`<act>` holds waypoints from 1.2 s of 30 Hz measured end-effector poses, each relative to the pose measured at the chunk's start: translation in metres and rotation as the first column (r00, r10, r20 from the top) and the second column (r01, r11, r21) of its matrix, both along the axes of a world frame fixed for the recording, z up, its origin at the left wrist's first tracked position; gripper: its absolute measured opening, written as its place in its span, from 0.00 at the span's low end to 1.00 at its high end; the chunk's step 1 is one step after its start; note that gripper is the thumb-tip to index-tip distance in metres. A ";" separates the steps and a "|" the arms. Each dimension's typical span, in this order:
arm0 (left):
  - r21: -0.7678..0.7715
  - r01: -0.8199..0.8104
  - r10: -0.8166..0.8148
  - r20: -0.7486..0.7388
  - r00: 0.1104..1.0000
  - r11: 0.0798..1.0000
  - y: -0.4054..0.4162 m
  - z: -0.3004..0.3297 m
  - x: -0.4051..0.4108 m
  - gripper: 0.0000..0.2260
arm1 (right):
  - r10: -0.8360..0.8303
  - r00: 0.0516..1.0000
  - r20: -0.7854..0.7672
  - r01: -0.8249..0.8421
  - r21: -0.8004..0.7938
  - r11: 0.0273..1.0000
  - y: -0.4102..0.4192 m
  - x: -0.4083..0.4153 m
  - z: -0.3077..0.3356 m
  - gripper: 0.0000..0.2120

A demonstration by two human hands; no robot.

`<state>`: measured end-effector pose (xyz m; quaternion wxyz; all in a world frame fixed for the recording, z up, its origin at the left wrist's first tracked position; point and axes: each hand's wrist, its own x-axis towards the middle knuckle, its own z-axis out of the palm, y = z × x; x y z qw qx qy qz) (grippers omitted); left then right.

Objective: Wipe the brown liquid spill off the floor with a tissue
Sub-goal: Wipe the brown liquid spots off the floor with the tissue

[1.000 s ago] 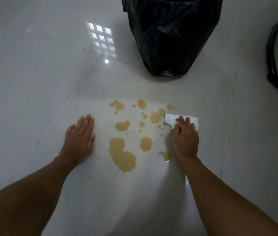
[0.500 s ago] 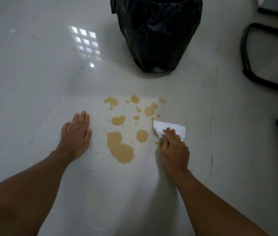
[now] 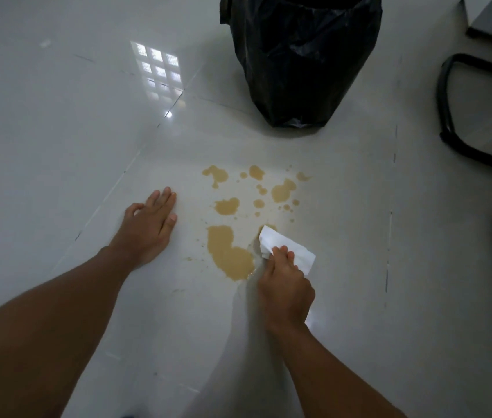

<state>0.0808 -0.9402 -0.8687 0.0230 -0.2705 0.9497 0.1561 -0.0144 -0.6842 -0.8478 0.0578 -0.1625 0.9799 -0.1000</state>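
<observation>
a glossy pale grey tiled floor [image 3: 359, 312] fills the view, with thin dark grout lines and a bright grid of window light reflected at the upper left. nearest the camera two bare forearms reach forward from the bottom edge. the right hand [image 3: 285, 285] is curled, its fingers [image 3: 281, 251] bunched together and clamped on a crumpled white paper tissue [image 3: 284, 247], pressing it onto the floor. the tissue sits at the right edge of the largest puddle of the brown liquid spill [image 3: 228, 251], touching it, and its far corner covers part of a smaller blot. a faint wet smear shows beside the hand, just below the big puddle. the left hand [image 3: 148, 227] lies flat on the tile, palm down, fingers stretched forward and close together with the thumb out to the side; it holds nothing and rests just left of the spill, apart from it. beyond both hands the rest of the spill spreads as scattered blots and small drops, well short of a round bin lined with a black plastic bag [image 3: 302, 61] standing at the top centre. to the right, a black curved metal chair base [image 3: 450, 128] rests on the floor.
</observation>
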 end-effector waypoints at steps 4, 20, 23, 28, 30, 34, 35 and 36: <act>0.030 0.011 -0.011 0.008 1.000 0.999 -0.002 0.003 0.000 0.29 | 0.071 0.997 -0.016 -0.071 0.013 0.997 -0.002 0.011 -0.002 0.11; -0.035 -0.047 0.050 0.103 0.993 0.998 -0.011 0.003 0.033 0.29 | 0.249 0.967 0.061 -0.185 -0.509 0.841 -0.051 0.048 -0.006 0.15; -0.030 -0.041 0.044 0.106 0.993 0.999 -0.015 0.005 0.033 0.29 | 0.541 0.838 0.071 -0.437 -0.507 0.743 -0.068 0.046 -0.017 0.16; -0.039 -0.003 0.008 0.126 0.992 0.999 -0.015 0.007 0.035 0.29 | 0.800 0.599 0.032 -0.707 -0.448 0.548 -0.072 0.061 -0.020 0.13; -0.031 -0.007 0.011 0.120 0.993 1.000 -0.014 0.007 0.036 0.29 | 0.824 0.565 0.044 -0.735 -0.427 0.527 -0.067 0.067 -0.017 0.13; -0.029 -0.012 0.016 0.121 0.993 0.999 -0.014 0.004 0.035 0.29 | 0.796 0.588 0.141 -0.698 -0.409 0.588 -0.057 0.075 -0.013 0.19; -0.029 -0.018 0.021 0.123 0.992 0.999 -0.014 0.003 0.034 0.29 | 0.787 0.598 0.154 -0.681 -0.420 0.600 -0.055 0.079 -0.013 0.20; -0.029 -0.027 0.031 0.123 0.992 0.999 -0.013 0.003 0.033 0.29 | 0.788 0.597 0.151 -0.675 -0.436 0.595 -0.052 0.081 -0.013 0.21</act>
